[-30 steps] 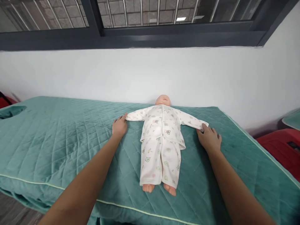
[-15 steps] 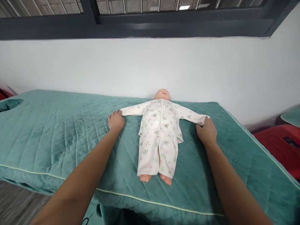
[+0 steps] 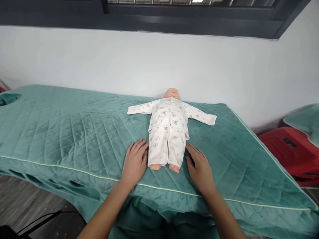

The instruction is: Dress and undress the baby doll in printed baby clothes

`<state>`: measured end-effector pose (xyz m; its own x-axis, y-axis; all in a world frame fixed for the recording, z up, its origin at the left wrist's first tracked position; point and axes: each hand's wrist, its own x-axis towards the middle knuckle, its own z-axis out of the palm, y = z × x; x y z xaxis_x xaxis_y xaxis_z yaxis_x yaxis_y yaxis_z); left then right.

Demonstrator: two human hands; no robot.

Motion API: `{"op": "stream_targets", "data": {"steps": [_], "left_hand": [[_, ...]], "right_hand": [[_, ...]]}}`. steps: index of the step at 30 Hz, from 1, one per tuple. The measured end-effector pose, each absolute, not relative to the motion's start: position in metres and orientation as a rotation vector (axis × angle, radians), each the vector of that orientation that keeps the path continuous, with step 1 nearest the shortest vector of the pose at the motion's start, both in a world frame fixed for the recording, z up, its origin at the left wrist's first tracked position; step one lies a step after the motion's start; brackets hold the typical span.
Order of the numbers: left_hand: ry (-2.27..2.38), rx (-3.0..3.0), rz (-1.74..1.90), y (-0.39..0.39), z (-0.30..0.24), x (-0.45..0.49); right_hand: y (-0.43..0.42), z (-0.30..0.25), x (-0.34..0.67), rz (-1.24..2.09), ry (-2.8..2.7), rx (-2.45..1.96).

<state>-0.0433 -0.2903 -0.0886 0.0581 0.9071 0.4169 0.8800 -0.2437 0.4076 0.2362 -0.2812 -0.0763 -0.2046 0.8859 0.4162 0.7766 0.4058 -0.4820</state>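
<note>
Fingers first: I see the left hand (image 3: 134,162) loosely spread, holding nothing, fingertips at the left edge of the trousers (image 3: 159,149); the right hand (image 3: 199,167), fingers slightly bent, also released, at the right edge. Can't tell if either presses the cloth. Half a second ago both were out at the sleeves (image 3: 203,117). Doll (image 3: 169,114) at centre frame, head to the top, feet to the bottom, long axis near vertical. Green cover (image 3: 87,132) beneath; white wall (image 3: 112,59) beyond.
</note>
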Motion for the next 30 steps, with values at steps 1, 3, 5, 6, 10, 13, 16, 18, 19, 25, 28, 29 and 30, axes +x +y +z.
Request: {"op": "stream_targets", "data": {"steps": [1,3,5,6,10,13,16,18,19,25,28,29,30], "left_hand": [[1.856,2.254,0.973,-0.305,-0.09,-0.04],[1.812,2.21,1.015,-0.329,-0.091,-0.034],[1.82,2.141,1.034,-0.345,-0.09,-0.03],[1.835,2.109,1.037,-0.349,-0.089,-0.027],[1.925,1.991,1.081,-0.351,-0.083,-0.013],[1.942,1.931,1.129,-0.345,-0.079,-0.006],[1.896,1.894,1.19,-0.343,-0.078,-0.006],[1.832,1.848,1.253,-0.347,-0.078,-0.008],[1.807,1.814,1.286,-0.35,-0.077,-0.009],[1.799,1.943,1.409,-0.365,-0.063,0.002],[1.756,2.191,1.309,-0.356,-0.052,0.019],[1.763,2.247,1.261,-0.351,-0.049,0.025],[1.78,2.29,1.214,-0.346,-0.047,0.029]], "right_hand": [[-0.293,-0.076,0.235,0.266,-1.977,-1.407],[-0.314,-0.075,0.23,0.374,-1.893,-1.403],[-0.33,-0.074,0.223,0.434,-1.847,-1.385],[-0.335,-0.073,0.219,0.433,-1.838,-1.381],[-0.336,-0.068,0.2,0.382,-1.815,-1.472],[-0.326,-0.064,0.19,0.404,-1.846,-1.555],[-0.32,-0.059,0.185,0.458,-1.844,-1.55],[-0.322,-0.055,0.185,0.555,-1.794,-1.485],[-0.325,-0.052,0.185,0.624,-1.749,-1.441],[-0.343,-0.032,0.189,0.859,-1.476,-1.263],[-0.344,-0.029,0.192,0.9,-1.432,-1.251],[-0.343,-0.029,0.193,0.905,-1.425,-1.256],[-0.343,-0.029,0.194,0.907,-1.423,-1.264]]}}
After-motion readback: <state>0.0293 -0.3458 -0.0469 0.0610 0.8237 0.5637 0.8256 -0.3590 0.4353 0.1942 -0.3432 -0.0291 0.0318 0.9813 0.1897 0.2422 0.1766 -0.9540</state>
